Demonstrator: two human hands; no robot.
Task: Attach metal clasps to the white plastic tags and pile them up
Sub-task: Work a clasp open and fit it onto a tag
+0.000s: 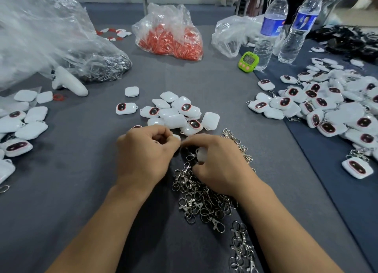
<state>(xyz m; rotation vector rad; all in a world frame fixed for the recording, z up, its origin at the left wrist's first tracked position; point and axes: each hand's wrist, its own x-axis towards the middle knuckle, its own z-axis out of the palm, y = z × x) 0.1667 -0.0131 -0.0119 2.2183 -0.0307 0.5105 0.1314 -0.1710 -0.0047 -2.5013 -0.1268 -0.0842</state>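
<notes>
Small assembly workshop: cloth-covered bench (204, 84) with heaped white tags (331, 109), loose metal clasps (204, 199), bulk parts bags (169, 33), timer (248, 62).

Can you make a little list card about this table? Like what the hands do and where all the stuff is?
left hand: pinches a clasp, it seems
right hand: holds a white tag
clasp pile: under the right hand
bare tags: just beyond the hands
tags with clasps: heap at right
bag of red parts: far middle
timer: green, beside bottles

Bottle labels (272, 26), timer display (249, 59) blurred; no text legible
</notes>
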